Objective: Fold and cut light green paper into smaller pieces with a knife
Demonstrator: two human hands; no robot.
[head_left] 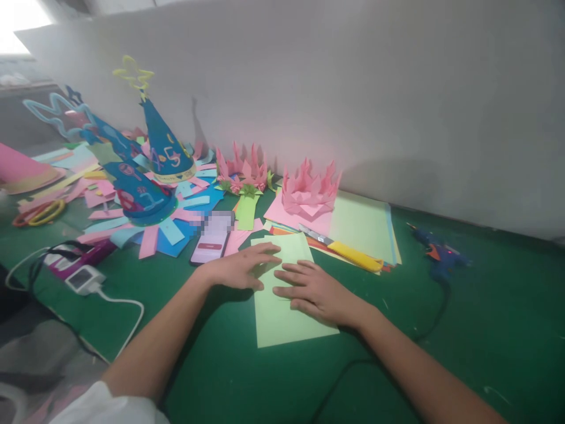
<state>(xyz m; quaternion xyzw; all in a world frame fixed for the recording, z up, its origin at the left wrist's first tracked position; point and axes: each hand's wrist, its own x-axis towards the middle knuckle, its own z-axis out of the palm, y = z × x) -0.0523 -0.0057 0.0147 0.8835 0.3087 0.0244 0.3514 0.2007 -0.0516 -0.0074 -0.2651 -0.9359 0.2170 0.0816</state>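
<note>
A sheet of light green paper [286, 327] lies on the green table in front of me. My left hand [244, 266] rests at its left side with the fingers apart, the fingertips over the paper. Flat on the right part of the sheet, my right hand [311, 290] has its fingers spread. Neither hand grips anything. Just beyond the sheet lies a yellow utility knife [353, 255], its blade end pointing left. A phone [213, 238] with a lit screen is close to my left hand.
Behind stand a pink paper crown [310, 191] on stacked coloured paper [364, 227] and another pink crown [243, 171] with green leaves. Blue cone hats [165, 138] and paper strips fill the left. A power strip [82, 262] with cables lies left, a blue glue gun [444, 253] right.
</note>
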